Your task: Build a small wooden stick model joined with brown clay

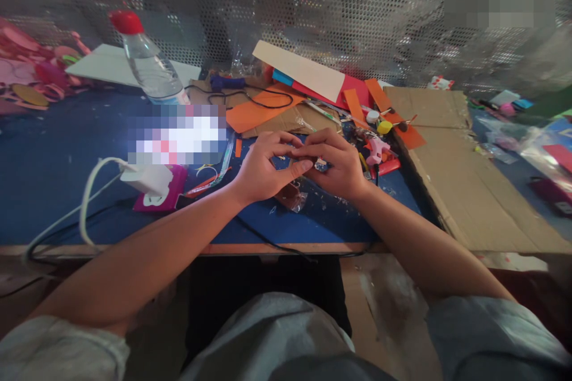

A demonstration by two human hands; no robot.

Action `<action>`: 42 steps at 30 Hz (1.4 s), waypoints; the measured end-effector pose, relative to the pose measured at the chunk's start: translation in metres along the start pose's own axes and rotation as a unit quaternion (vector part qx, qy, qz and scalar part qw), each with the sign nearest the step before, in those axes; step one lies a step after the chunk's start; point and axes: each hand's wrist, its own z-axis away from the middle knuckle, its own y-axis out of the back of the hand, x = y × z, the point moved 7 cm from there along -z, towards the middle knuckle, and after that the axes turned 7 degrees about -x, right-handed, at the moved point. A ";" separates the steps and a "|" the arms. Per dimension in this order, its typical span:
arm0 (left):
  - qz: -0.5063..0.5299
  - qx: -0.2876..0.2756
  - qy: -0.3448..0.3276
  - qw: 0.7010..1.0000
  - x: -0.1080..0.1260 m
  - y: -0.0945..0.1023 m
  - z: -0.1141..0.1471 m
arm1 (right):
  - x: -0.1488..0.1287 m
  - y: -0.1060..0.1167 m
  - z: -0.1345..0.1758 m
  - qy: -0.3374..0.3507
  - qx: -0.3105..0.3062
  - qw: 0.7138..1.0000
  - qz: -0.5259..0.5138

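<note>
My left hand (264,168) and my right hand (336,165) meet above the middle of the blue table, their fingertips curled toward each other. Both are closed in a pinch, and whatever is between the fingers is too small or hidden to make out. Below them lies a brown piece with clear plastic wrap (292,197), partly covered by my hands. White crumbs are scattered around it. Just right of my right hand is a pink glue gun (378,150), with a red object (386,168) beside it.
A red-capped bottle (154,68) stands at back left, behind a magenta power strip (161,195) holding a white charger (145,180). Orange sheets (257,108) and a cream sheet (299,68) lie behind my hands. Flat cardboard (473,184) covers the right. Cables cross the table's front edge.
</note>
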 end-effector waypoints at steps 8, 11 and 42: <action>-0.007 -0.005 0.005 1.000 -0.002 -0.002 0.001 | 0.000 0.000 -0.001 0.007 -0.021 1.000 -0.002; -0.006 0.002 -0.002 1.000 -0.002 -0.002 0.002 | 0.000 0.001 -0.001 0.006 -0.021 1.000 0.008; -0.221 -0.029 0.087 0.971 -0.013 0.007 -0.006 | 0.050 -0.006 0.016 -0.222 0.016 0.965 -0.140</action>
